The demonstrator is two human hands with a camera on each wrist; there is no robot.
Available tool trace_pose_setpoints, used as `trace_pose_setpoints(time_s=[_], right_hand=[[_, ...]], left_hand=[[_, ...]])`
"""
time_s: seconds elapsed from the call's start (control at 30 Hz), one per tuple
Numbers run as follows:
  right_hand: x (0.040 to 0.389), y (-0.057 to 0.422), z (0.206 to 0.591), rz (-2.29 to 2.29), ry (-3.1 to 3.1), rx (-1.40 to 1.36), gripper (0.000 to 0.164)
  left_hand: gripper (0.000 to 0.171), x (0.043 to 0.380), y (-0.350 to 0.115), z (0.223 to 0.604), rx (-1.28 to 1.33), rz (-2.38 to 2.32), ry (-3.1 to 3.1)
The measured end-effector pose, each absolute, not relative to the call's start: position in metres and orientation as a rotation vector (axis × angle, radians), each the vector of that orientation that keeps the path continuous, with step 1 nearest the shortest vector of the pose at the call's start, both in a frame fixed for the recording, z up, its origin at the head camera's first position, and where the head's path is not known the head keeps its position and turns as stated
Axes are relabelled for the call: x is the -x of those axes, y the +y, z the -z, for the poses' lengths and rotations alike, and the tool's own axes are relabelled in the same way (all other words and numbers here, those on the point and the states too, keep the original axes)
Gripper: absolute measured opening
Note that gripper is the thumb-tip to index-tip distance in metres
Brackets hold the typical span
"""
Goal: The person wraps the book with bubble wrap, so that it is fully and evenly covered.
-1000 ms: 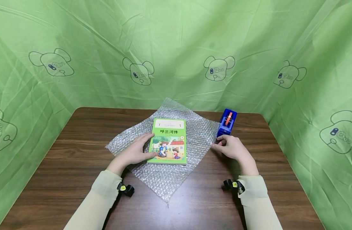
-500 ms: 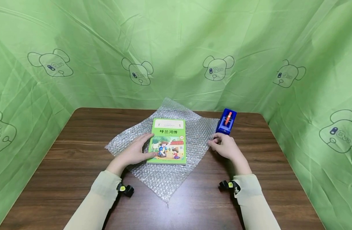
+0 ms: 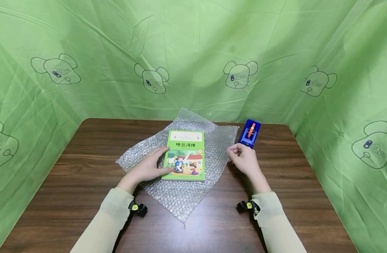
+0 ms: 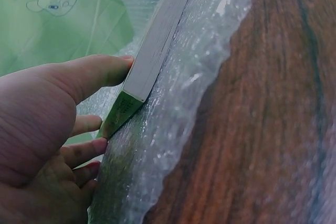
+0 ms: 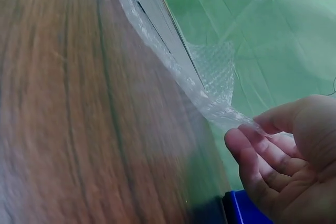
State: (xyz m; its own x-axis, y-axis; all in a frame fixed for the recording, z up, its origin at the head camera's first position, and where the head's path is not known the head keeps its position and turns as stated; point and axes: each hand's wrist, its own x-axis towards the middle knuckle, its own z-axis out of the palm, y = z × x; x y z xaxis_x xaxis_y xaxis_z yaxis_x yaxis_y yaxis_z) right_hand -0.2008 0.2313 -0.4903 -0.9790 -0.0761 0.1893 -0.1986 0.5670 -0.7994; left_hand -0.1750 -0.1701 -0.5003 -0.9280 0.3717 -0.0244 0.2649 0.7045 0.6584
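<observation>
The thumb and fingers of the right hand [image 3: 245,160] are bent together and pinch the edge of a clear, silvery sheet of bubble wrap [image 3: 180,198], to the right of the green paperback book with a cartoon cover [image 3: 185,158]. The left hand [image 3: 147,168] has its thumb and fingers spread apart, fairly relaxed; they touch the left side of the book, with the thumb at its lower-left corner, and seem to steady it rather than to grasp it. The book lies flat, front cover up, on the middle of the sheet. At the right of the book, the sheet is lifted a little and one corner stands up (the right wrist view shows this best). Beyond the right hand, to the upper right of the book, stands a blue plastic block with an orange wheel [image 3: 250,133], probably a tape dispenser, on the dark brown wooden table [image 3: 70,182]. I judge the work to be at an early stage: the book is placed, but no part of the sheet covers it, so the folding appears left to do.
</observation>
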Motion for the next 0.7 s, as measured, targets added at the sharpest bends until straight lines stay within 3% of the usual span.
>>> trace_pose_setpoints(time_s=[0.4, 0.7], right_hand=[[0.198, 0.219, 0.487, -1.593, -2.687, -0.288, 0.021], [0.192, 0.211, 0.481, -1.802, -2.632, -0.426, 0.019]], left_hand=[[0.096, 0.175, -0.171, 0.500, -0.524, -1.036, 2.753], [0.097, 0.176, -0.171, 0.502, -0.536, -1.025, 2.765]])
